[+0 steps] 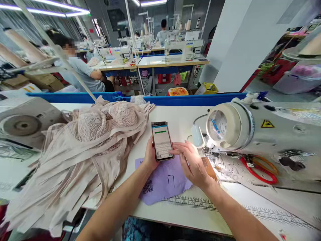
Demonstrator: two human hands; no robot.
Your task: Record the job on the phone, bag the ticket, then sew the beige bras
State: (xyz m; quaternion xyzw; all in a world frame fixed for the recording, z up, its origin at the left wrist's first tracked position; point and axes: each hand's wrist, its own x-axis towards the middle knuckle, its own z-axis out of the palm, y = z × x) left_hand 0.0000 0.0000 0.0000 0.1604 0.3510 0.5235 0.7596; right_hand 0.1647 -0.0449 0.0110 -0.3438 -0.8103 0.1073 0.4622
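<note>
My left hand (151, 154) is closed around the lower left side of a smartphone (162, 137), whose lit screen shows an on-screen keyboard. My right hand (191, 162) is at the phone's lower right, fingers stretched out, one fingertip at the keyboard. Whether that finger touches the glass I cannot tell. Beneath both hands lies a piece of purple paper (160, 187) with a QR code and a handwritten mark. A heap of beige lace bras (107, 134) covers the table to the left.
A sewing machine (250, 127) stands at the right, with red-handled scissors (260, 170) under its arm. Another machine (27, 124) sits at the left. Ruler markings (190, 202) run along the table's front. Beyond the blue edge (185, 100), people sit among more sewing machines.
</note>
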